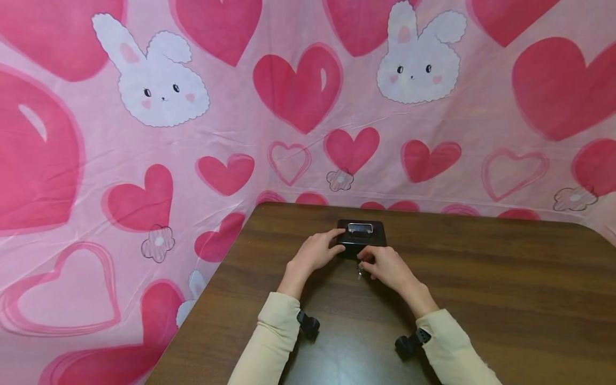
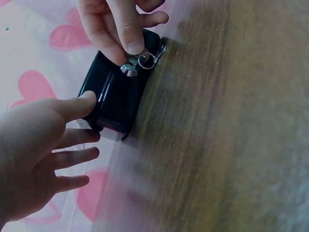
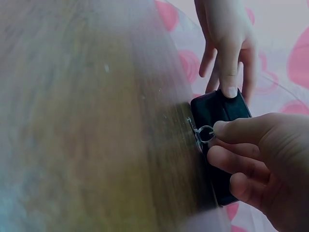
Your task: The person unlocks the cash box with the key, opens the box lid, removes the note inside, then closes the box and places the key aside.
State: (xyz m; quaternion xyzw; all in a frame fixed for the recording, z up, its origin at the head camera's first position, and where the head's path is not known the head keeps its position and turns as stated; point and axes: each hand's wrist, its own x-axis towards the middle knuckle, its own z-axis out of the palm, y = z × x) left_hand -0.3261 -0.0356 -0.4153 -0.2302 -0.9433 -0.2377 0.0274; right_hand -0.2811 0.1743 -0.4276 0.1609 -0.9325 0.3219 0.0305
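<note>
Evidently, a black box (image 1: 361, 240) is stood on a dark wood table (image 1: 481, 278), near its far edge, with its lid closed and a silver handle (image 1: 360, 228) laid on top. The left side of the box is touched by the left hand (image 1: 315, 252), whose thumb is pressed to the front while its forefinger is rested at the lid's edge; the other fingers are held extended and apart. At the front, a silver lock (image 2: 129, 71) is seen to project from the box. A bunch of keys (image 1: 360, 274) is pinched there between thumb and forefinger of the right hand (image 1: 387, 266), the remaining fingers being curled in. By a metal ring (image 3: 206, 134), the loose part of the bunch is hung just below the fingertips. The pinched part is largely covered by the fingers, so whether a key is seated in the lock cannot be told. Both forearms are clad in pale yellow sleeves (image 1: 269, 339), and a black device (image 1: 308, 325) is strapped to each wrist. Behind the table, a pink cloth (image 1: 231, 107) printed with hearts and white rabbits is hung.
</note>
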